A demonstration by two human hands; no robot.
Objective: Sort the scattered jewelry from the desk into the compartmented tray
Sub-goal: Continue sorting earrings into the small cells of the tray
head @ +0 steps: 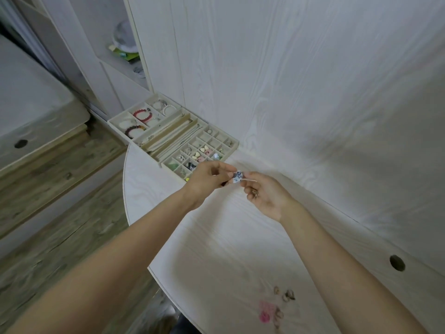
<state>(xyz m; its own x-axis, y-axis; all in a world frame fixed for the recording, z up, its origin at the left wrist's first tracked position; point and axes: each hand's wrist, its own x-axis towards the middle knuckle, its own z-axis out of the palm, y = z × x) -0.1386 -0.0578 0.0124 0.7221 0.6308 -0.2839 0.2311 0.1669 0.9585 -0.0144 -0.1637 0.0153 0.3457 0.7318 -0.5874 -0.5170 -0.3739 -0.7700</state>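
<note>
Both our hands, left hand [207,175] and right hand [262,194], pinch a blue-patterned earring [237,177] beside the tray [234,143]; loosening early could drop it on the surface [228,237].

Blurred pink trinket [265,314], perhaps a ring.

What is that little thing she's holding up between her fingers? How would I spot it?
Start at the jewelry tray in the desk's far corner, then come just nearer. Both hands meet there, left hand and right hand pinching a small white bead. Dark blue flower-like marks set it apart from the plain pieces nearby.
</note>
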